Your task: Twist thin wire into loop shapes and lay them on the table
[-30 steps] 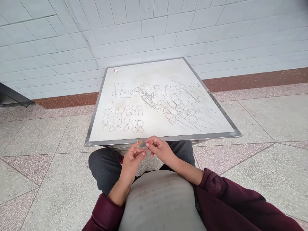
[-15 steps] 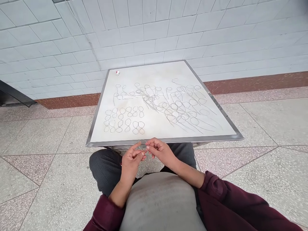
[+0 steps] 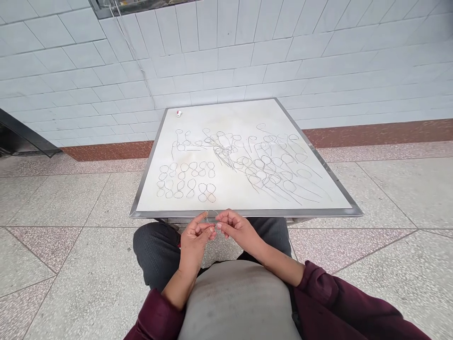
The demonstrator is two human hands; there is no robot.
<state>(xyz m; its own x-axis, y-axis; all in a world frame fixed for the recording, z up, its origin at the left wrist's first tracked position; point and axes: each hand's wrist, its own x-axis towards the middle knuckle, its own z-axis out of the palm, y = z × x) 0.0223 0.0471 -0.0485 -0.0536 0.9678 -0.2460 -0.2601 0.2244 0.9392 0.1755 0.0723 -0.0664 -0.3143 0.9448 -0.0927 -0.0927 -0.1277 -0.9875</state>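
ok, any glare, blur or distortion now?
Head view: soft, even light, no strong glare on the tabletop; head view: wide-angle distortion skews the wall tiles, which soften at upper right; head view: the held wire is too thin to trace fully.

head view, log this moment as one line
left hand: pinching wire loop | right hand: fingertips on same loop | table: figure-eight wires left, long-tailed wires right

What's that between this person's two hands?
In the head view, a thin wire loop bridges the gap between the left hand and the right hand, with both touching it.
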